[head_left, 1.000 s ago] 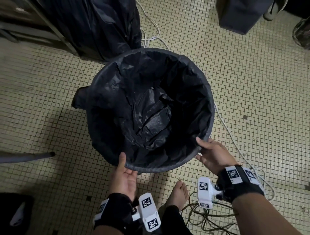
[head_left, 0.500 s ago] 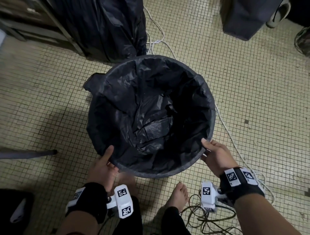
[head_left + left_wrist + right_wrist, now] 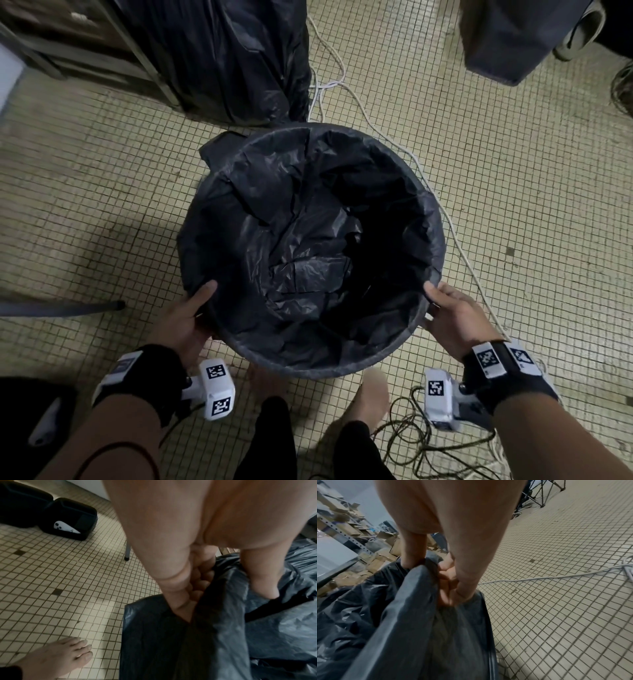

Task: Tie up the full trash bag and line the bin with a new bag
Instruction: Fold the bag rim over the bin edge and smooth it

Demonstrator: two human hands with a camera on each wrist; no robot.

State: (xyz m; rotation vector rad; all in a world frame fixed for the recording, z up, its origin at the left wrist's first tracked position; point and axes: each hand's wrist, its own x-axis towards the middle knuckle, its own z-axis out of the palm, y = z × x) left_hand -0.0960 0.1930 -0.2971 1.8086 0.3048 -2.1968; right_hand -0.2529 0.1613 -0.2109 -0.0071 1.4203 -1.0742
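Observation:
A round bin (image 3: 342, 369) stands on the tiled floor, lined with a crumpled black bag (image 3: 301, 246) whose edge folds over the rim. A loose flap (image 3: 219, 147) of it hangs outside at the far left. My left hand (image 3: 191, 315) grips the rim's near-left side, thumb on the bag inside and fingers curled under the overhang (image 3: 154, 635). At the near-right rim my right hand (image 3: 445, 311) grips the same way, thumb over the folded plastic (image 3: 412, 615). Behind the bin, a full black trash bag (image 3: 233, 61) stands against a metal rack.
A white cable (image 3: 455, 240) runs along the floor past the bin's right side. Dark cables (image 3: 411, 442) lie coiled by my bare feet (image 3: 373, 394). A metal leg (image 3: 68, 306) reaches in from the left, and an open black case (image 3: 68, 520) sits beyond it. A dark box (image 3: 507, 37) stands far right.
My left hand has slid from the front of the rim round to its left side. The bag's loose flap now sits further toward the back. My right hand has kept its grip.

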